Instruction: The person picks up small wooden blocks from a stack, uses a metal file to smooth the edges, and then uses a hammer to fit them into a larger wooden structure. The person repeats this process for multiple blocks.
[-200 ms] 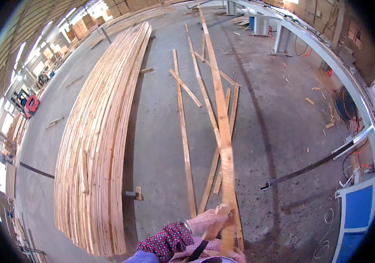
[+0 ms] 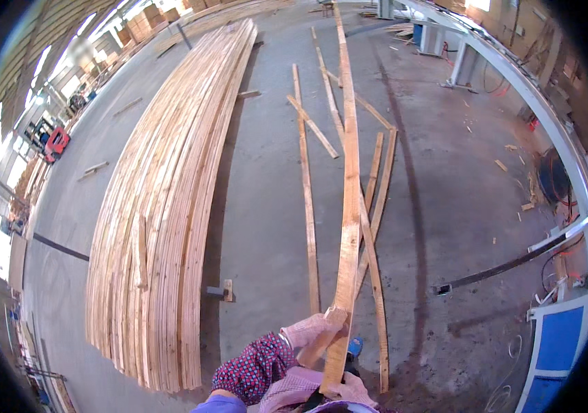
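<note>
A long wooden board point(image 2: 351, 206) stretches from close to my body far out over the floor. My left hand point(image 2: 305, 332), in a pale pink glove, is closed on a short wood piece point(image 2: 316, 346) beside the board's near part. That piece's rough end point(image 2: 336, 316) lies against the board. My right hand point(image 2: 354, 392) is low at the board's near end, mostly hidden by the board and pink clothing, so its fingers cannot be made out. Several loose boards lie on the floor beneath, among them one at left point(image 2: 307, 199) and one at right point(image 2: 374, 289).
At left lies a long stack of boards point(image 2: 163, 206), with a short offcut point(image 2: 140, 251) on top. A metal frame point(image 2: 528, 89) and a blue-panelled unit point(image 2: 561, 330) stand at right. A dark bar point(image 2: 493, 265) juts inward from there. A red vehicle point(image 2: 56, 143) is far left.
The long board's near end has swung left, and my left hand has risen slightly with the short wood piece. The whole view has shifted, so the floor boards appear farther right.
</note>
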Action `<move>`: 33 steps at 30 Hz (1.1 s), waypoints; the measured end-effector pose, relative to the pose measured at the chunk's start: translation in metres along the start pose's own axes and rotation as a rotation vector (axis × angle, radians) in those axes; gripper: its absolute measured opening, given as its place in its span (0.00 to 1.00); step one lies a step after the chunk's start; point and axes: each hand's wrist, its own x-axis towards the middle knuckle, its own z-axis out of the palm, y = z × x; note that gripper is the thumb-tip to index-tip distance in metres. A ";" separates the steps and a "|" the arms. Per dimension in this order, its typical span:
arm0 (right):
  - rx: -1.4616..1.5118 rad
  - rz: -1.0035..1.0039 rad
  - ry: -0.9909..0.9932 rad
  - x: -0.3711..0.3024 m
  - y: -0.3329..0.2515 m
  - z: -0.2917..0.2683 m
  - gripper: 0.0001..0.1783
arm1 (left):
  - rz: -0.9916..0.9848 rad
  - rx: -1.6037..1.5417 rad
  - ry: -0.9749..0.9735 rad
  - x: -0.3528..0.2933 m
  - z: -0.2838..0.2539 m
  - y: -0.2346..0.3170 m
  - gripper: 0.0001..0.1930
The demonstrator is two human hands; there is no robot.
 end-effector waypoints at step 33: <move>0.354 -0.241 -0.172 0.607 -0.477 0.260 0.16 | -0.048 -0.836 0.566 -0.199 -0.438 0.135 0.13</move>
